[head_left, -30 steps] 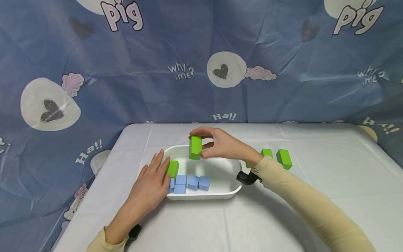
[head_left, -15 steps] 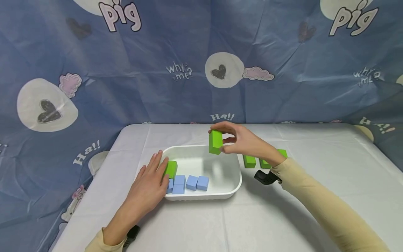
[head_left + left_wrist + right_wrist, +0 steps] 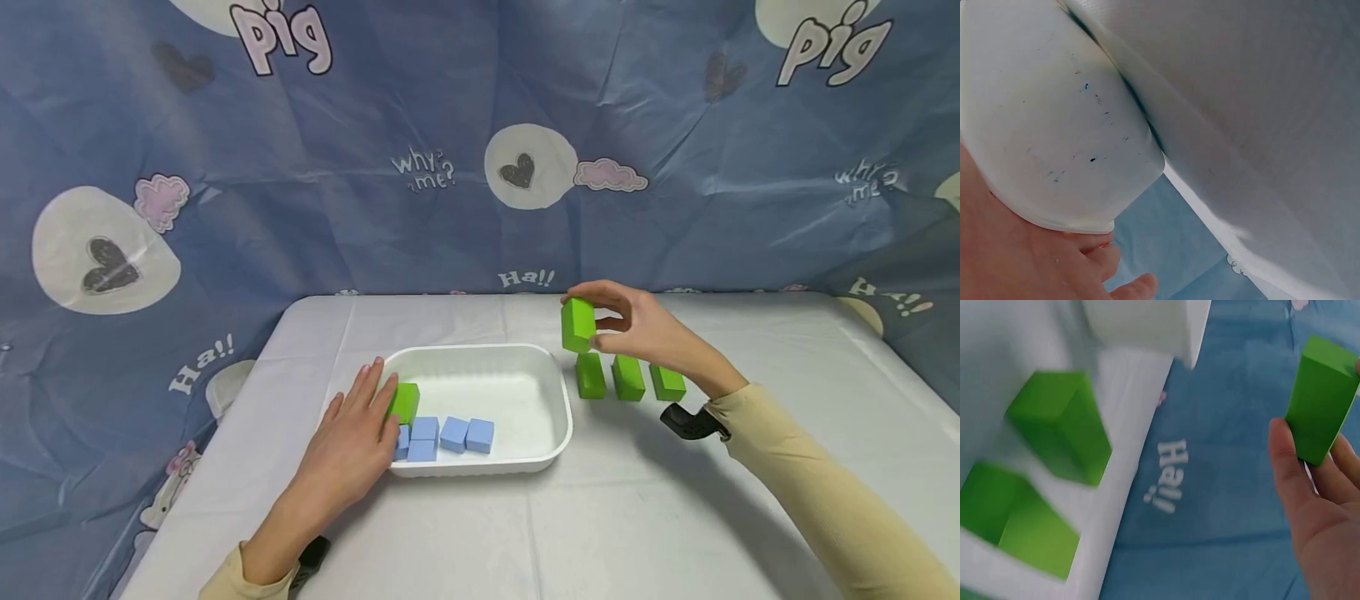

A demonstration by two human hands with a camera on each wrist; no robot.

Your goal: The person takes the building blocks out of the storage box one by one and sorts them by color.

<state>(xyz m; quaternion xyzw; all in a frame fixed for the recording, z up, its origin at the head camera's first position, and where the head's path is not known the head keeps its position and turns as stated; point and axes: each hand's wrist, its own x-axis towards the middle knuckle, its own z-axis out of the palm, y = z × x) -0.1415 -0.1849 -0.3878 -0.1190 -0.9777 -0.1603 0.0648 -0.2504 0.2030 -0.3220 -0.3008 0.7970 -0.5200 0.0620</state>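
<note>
A: What is at the far left of the table (image 3: 450, 533)?

B: A beige sleeve (image 3: 251, 577), then the person's left hand (image 3: 345, 442). It lies along the left end of the white tray (image 3: 517, 408), its fingers extended and resting against the tray instead of curled round anything.

A: And inside the tray?

B: At the left end, beside that hand, there is a green block (image 3: 406, 402), partly hidden by the fingers. In front of it, small blue blocks (image 3: 480, 436) run rightward along the near side, the leftmost partly covered by the thumb. The tray's right half shows its bare white floor.

A: Further right?

B: Just past the tray's right end, in the air above the table, is the held green block (image 3: 577, 325). The right hand (image 3: 648, 329) pinches it between thumb and fingers, parted only by the block's width. The right wrist view shows the same grip, with the block tilted.

A: What lies below it?

B: Three green blocks (image 3: 628, 378) in a row on the table, spaced apart, near the tray. A black wristband (image 3: 692, 422) shows at the right wrist.
</note>
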